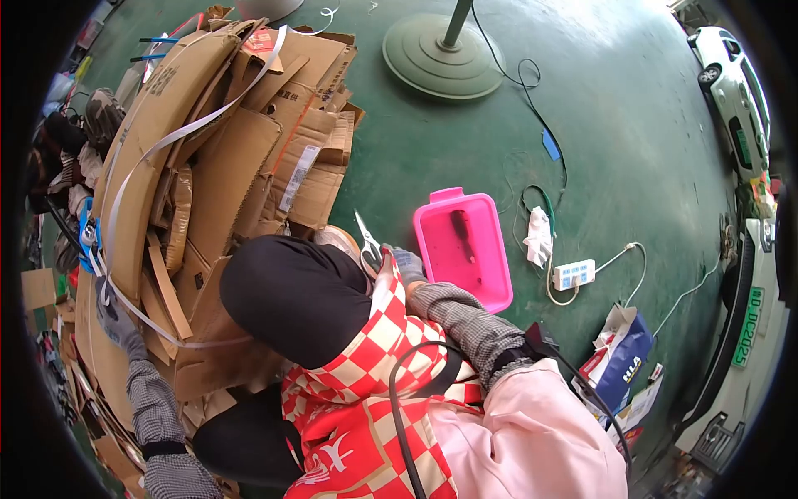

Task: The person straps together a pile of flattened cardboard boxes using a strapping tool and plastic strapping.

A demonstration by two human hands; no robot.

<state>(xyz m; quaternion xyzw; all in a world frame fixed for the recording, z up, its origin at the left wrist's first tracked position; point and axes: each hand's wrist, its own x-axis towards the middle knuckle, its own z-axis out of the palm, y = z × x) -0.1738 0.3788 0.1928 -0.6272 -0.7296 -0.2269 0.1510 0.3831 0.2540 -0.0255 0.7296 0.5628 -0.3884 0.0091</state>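
At the left side of a bundle of flattened cardboard [212, 183], my left hand [121, 323], in a grey glove, is closed at a white strap [137, 170]. The strap runs over the bundle and loops down across its front. Just above this hand is a blue object [88, 237], too small to make out. My right hand [406, 264], also gloved, is beside my black-clad knee, closed at the handles of a pair of scissors [366, 241]. The blades point up and away from me; the knee hides part of the grip. A roll of tape [337, 241] lies partly hidden behind the knee.
A pink plastic tub [424, 229] with a dark object inside stands right of my right hand. Farther right are a power strip [574, 274] with cords, a blue paper bag [623, 353] and parked cars [736, 100]. A round stand base [440, 54] is ahead.
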